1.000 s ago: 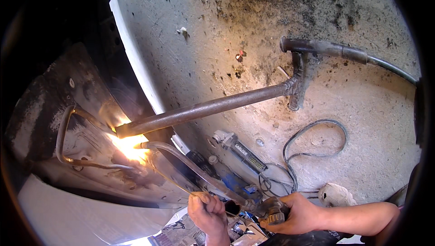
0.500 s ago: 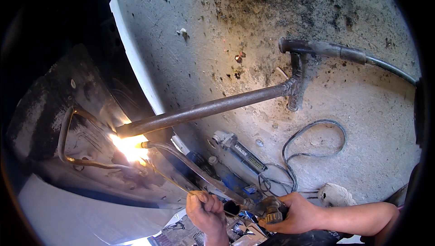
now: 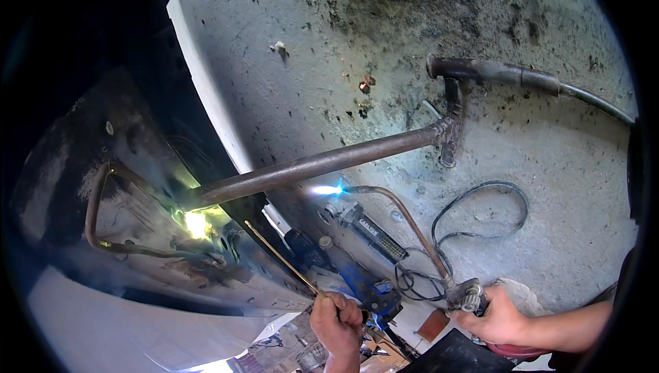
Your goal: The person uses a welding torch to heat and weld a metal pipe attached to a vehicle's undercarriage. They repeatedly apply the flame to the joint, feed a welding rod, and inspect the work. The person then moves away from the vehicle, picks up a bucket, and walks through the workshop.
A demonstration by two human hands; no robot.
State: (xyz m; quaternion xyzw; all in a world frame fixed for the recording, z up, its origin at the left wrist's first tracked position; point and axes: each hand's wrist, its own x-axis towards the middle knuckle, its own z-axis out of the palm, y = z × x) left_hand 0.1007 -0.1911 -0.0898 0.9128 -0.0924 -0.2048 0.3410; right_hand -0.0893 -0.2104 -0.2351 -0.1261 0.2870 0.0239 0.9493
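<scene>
My right hand [image 3: 500, 317] is closed around the valve end of a gas welding torch [image 3: 405, 212]. A blue-white flame burns from its bent tip, away from the metal. My left hand [image 3: 336, 321] pinches a thin filler rod [image 3: 280, 256], whose tip points up-left, apart from the work. A yellow-white glowing spot [image 3: 197, 224] lies on a dark sheet-metal panel [image 3: 226, 280], just below the lower end of a steel tube [image 3: 322, 162]. Left of that spot a bent metal rod [image 3: 95, 201] loops over the panel.
A corded angle grinder [image 3: 374, 236] lies on the stained concrete floor [image 3: 329, 112], with its looped cable [image 3: 527, 212] beside it. A welded T-shaped end [image 3: 449, 109] tops the tube. Something blue [image 3: 364, 287] sits between grinder and panel. A light curved panel [image 3: 123, 325] fills the lower left.
The torch has swung right, away from the joint, and its flame now shows separately. My left hand has drawn the rod back to the right. The joint's glare has shrunk to a smaller spot.
</scene>
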